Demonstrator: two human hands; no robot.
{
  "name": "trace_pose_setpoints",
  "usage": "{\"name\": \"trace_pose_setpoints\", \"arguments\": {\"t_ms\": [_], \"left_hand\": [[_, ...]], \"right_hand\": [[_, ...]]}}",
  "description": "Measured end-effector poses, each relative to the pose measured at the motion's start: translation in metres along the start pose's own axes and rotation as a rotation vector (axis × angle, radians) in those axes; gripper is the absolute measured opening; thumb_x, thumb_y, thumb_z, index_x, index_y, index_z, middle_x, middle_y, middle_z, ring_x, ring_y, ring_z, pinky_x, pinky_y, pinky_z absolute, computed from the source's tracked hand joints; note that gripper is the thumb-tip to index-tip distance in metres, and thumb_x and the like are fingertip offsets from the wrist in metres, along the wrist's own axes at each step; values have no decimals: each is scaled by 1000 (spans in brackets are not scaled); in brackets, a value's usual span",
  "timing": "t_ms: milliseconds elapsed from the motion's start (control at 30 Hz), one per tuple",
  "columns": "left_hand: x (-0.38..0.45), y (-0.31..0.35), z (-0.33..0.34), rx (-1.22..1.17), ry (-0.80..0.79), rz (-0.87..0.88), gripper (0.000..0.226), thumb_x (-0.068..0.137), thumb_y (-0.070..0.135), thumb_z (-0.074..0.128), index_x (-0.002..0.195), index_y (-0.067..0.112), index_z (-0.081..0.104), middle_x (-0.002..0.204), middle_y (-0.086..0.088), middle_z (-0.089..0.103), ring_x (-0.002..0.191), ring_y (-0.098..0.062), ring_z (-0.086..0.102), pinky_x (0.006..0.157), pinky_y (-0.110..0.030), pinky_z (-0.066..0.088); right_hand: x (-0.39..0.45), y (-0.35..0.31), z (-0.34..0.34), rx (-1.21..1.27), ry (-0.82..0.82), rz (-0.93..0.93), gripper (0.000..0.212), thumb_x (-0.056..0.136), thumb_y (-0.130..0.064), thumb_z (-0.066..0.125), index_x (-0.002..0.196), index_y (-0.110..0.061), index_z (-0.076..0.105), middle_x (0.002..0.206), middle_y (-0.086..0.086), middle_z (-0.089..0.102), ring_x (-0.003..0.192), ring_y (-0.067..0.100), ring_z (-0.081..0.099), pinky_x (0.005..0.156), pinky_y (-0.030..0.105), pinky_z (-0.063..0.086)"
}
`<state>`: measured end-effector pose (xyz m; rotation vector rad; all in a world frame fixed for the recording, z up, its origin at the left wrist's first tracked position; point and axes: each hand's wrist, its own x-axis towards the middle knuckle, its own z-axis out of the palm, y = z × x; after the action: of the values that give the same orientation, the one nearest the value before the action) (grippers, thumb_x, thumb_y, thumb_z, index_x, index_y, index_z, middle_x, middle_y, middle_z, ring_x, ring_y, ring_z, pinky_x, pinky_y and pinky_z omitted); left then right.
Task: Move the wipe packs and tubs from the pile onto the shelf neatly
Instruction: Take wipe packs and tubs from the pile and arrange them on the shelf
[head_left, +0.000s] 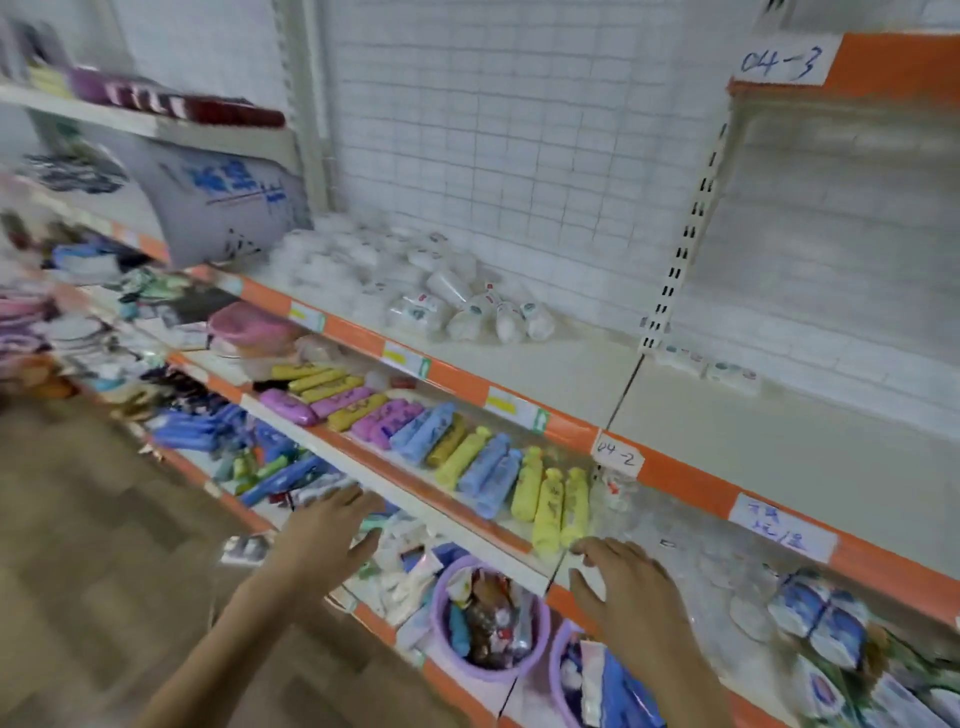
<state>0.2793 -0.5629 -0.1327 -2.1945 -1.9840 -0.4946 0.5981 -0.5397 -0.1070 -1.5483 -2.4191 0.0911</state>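
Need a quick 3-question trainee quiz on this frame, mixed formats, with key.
1. True or false: the left hand grips a wipe pack.
2. Multiple choice: the white tubs lie
A. stood in neat rows
B. in a loose pile on the upper shelf
C. in the purple bucket
3. Fill in: the handwritten tag on the shelf edge above the right hand reads 04-___.

Key: 1 false, both hands are open and hold nothing; 2 B; 3 2.
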Motion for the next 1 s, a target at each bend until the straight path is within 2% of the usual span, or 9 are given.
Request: {"name": "trace_pose_setpoints", "arguments": {"t_ms": [100, 267, 367, 467, 567, 700, 767, 833, 1000], "left_hand": [[-27, -47, -17, -53, -54, -186, 23, 77, 29, 63, 98, 21, 66, 92, 3, 66, 85, -22, 64, 68, -32, 49], [-50, -138, -36, -73, 2, -325, 21, 76, 24, 70, 96, 22, 66, 95, 6, 65, 83, -18, 64, 67, -30, 46], [-48, -197, -44, -49, 8, -307, 19, 73, 25, 69, 92, 23, 66, 91, 5, 66, 81, -19, 65, 66, -30, 50], [-35, -250, -50, -22, -6, -322, 22, 75, 26, 70, 96, 22, 66, 92, 3, 65, 85, -21, 64, 70, -31, 48], [-16, -294, -55, -5, 2, -309, 23, 81, 30, 63, 103, 24, 63, 99, 6, 63, 90, -17, 61, 72, -29, 44], [19, -330, -59, -57, 1, -256, 20, 80, 25, 66, 99, 23, 65, 94, 6, 64, 80, -15, 63, 58, -20, 36], [42, -341, -57, -87, -6, -213, 18, 79, 22, 69, 97, 21, 66, 92, 5, 65, 78, -16, 63, 54, -18, 34], [70, -349, -52, -101, -11, -169, 19, 81, 21, 68, 99, 18, 66, 93, 3, 64, 79, -16, 62, 58, -21, 35], [156, -355, -33, -128, 7, -41, 23, 73, 16, 76, 94, 17, 67, 86, 2, 65, 71, -21, 64, 54, -26, 45]], "right_hand": [[28, -47, 20, 72, -43, -81, 30, 95, -41, 39, 123, -33, 46, 116, -14, 55, 110, 8, 48, 87, 22, 38], [90, -124, 48, 139, -55, -159, 29, 94, -42, 41, 121, -34, 47, 114, -16, 55, 107, 4, 50, 84, 19, 40], [125, -166, 61, 161, -21, -114, 29, 93, -40, 43, 120, -33, 51, 113, -18, 56, 104, 3, 53, 83, 19, 41], [159, -199, 69, 142, 3, -106, 28, 93, -39, 43, 119, -32, 52, 116, -16, 56, 106, 3, 53, 83, 19, 40], [190, -220, 77, 134, 5, -59, 26, 93, -38, 45, 116, -32, 54, 114, -16, 57, 102, 3, 55, 74, 18, 40], [222, -231, 81, 132, 35, 15, 22, 90, -35, 50, 109, -28, 58, 108, -14, 61, 96, 5, 56, 58, 14, 32], [238, -233, 77, 115, 53, 42, 23, 91, -34, 50, 111, -28, 58, 108, -12, 60, 97, 7, 56, 60, 15, 32], [256, -229, 71, 94, 63, 82, 23, 91, -32, 51, 113, -28, 57, 109, -10, 59, 100, 10, 56, 67, 19, 33], [306, -196, 54, 81, 138, 175, 22, 90, -32, 53, 112, -28, 58, 109, -10, 58, 103, 11, 54, 76, 22, 38]]}}
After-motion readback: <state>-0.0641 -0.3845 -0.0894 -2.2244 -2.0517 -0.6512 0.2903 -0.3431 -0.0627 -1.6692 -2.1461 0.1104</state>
